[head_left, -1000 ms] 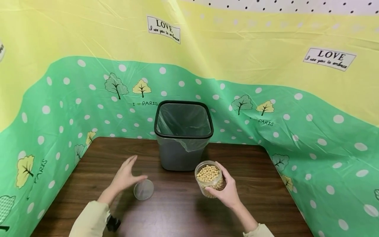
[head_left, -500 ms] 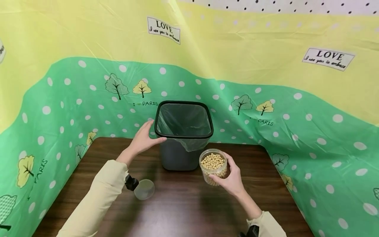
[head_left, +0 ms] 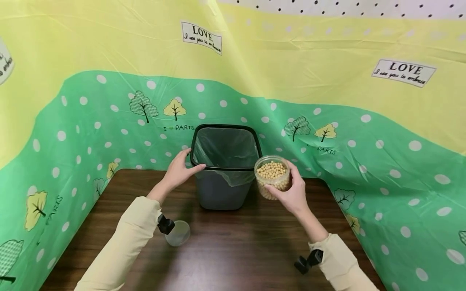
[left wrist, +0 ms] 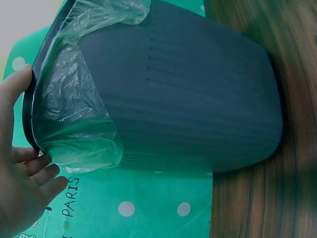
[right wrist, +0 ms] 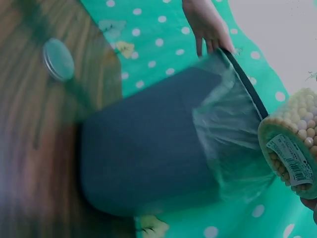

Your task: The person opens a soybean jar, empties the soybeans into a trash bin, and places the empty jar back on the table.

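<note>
Grey bin (head_left: 220, 192) braced, uncovered jar (head_left: 263, 185) held at its near right corner

Step in hand, by my judgement: jar presented for a pour, pouring not yet begun. My right grip (head_left: 293, 195) is clamped round the jar, thumb in front, mouth facing up. My left grip (head_left: 177, 171) holds the bin's near left corner at the black rim (head_left: 233, 168), thumb toward the front, fingers along the side. Contact between jar and rim cannot be confirmed; they lie close in the right wrist view.

The next move, I judge, calls for lifting the jar over the opening and tipping it gradually, left grip firm; a hasty tilt could scatter the load.

Containers: the jar is clear-walled and filled to just below its mouth with pale round beans (head_left: 271, 169); a barcode sticker (right wrist: 290, 158) is on its base. The bin stands upright on the worktop (head_left: 225, 246), lined with a clear liner (head_left: 234, 177) folded over the rim; I see no beans inside. The round lid (head_left: 181, 234) lies on the worktop, near my left forearm.
</note>
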The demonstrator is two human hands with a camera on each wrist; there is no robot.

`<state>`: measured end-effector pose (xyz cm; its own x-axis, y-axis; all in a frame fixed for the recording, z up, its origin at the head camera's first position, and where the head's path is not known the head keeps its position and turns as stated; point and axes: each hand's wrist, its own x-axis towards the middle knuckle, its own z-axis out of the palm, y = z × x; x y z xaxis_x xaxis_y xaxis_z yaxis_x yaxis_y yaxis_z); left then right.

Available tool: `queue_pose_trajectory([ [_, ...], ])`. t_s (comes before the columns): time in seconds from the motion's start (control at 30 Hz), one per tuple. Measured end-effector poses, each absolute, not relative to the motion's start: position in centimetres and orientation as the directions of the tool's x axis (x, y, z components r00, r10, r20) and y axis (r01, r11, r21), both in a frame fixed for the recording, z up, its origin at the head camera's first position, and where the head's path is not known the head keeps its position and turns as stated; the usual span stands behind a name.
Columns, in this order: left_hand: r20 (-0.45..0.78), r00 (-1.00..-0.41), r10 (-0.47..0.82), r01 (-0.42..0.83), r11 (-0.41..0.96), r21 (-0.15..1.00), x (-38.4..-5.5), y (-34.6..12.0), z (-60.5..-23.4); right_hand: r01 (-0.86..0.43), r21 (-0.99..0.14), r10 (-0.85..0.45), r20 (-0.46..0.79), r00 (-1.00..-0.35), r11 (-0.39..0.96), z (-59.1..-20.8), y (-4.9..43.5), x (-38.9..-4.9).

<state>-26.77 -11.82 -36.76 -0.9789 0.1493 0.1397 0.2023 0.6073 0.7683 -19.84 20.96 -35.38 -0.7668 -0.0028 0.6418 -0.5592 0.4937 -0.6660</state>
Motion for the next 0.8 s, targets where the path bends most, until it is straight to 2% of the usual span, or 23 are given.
queue_pose_trajectory([
  [0.17, 0.125, -0.981, 0.149, 0.19, 0.598, 0.779, -26.8, -11.9, -36.7, -0.556, -0.591, -0.035, 0.667, -0.745, 0.585, -34.6, 22.1, -23.5],
  [0.43, 0.116, -0.983, 0.145, 0.18, 0.6, 0.78, -27.0, -12.0, -36.8, -0.541, -0.498, -0.093, 0.672, -0.735, 0.678, -32.4, 22.5, -27.1],
  [0.8, 0.113, -0.984, 0.141, 0.175, 0.596, 0.783, -27.1, -12.1, -36.7, -0.588, -0.189, -0.327, 0.68, -0.656, 0.786, -31.3, 22.8, -30.3],
])
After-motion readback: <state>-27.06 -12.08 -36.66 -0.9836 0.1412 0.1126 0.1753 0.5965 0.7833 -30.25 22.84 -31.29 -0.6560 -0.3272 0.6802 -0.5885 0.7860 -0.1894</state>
